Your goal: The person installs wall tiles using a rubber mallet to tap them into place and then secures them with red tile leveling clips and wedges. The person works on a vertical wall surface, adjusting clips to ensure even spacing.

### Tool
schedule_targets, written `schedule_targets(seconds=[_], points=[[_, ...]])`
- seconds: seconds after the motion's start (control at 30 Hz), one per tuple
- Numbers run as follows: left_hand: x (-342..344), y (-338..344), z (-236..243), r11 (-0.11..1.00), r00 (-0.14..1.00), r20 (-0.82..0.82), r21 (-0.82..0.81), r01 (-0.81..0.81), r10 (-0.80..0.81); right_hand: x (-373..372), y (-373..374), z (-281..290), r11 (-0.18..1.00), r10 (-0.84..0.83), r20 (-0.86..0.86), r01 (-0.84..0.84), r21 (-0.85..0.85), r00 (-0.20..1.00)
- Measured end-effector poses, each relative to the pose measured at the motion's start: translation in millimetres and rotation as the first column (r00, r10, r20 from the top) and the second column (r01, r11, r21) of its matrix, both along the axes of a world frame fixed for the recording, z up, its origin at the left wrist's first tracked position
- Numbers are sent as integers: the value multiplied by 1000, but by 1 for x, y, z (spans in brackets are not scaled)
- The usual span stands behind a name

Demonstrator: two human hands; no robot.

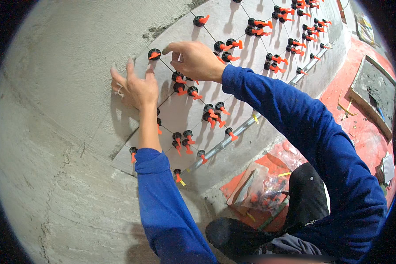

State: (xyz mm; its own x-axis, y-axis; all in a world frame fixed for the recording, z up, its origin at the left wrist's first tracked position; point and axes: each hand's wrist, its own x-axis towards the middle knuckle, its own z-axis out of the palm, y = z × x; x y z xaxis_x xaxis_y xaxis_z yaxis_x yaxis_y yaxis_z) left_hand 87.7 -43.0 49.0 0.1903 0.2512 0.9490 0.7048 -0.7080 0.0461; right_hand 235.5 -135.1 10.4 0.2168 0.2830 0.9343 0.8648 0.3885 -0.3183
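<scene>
Pale grey wall tiles (163, 119) carry many tile levelling clips, each a round black base with an orange T-handle. One such tile leveller (154, 54) sits at the tiles' upper left edge, between my hands. My left hand (137, 88) is open just below it, fingers spread over the tile edge and the bare wall, with a ring on one finger. My right hand (197, 60) reaches in from the right. Its index finger is stretched out close beside that leveller, the other fingers partly curled, and nothing shows in its grasp. Several more levellers (180, 83) stand just below the right hand.
Rough grey plaster (53, 110) covers the wall on the left. A metal rail (231, 140) runs along the tiles' lower edge. On the red floor sheet (339, 97) lie a mortar tray (374, 92), a notched white scraper (387, 168) and a clear plastic bag (266, 187) with orange pieces.
</scene>
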Motion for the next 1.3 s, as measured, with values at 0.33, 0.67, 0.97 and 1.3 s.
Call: schedule_targets(seconds=[0.33,0.67,0.97,1.3], points=[[22,11,-1,999,996,83,15,28,-29,-1,-2,7,1000,-8,9,8,2,1000],[24,12,1,995,992,112,-76,67,-59,2,-4,21,993,-107,122,112,-32,987],[28,17,-5,993,979,169,-18,118,-113,1,-4,42,943,-322,485,319,91,813],[32,25,-11,973,957,209,154,171,-202,-3,-6,67,888,-318,649,456,-51,692]])
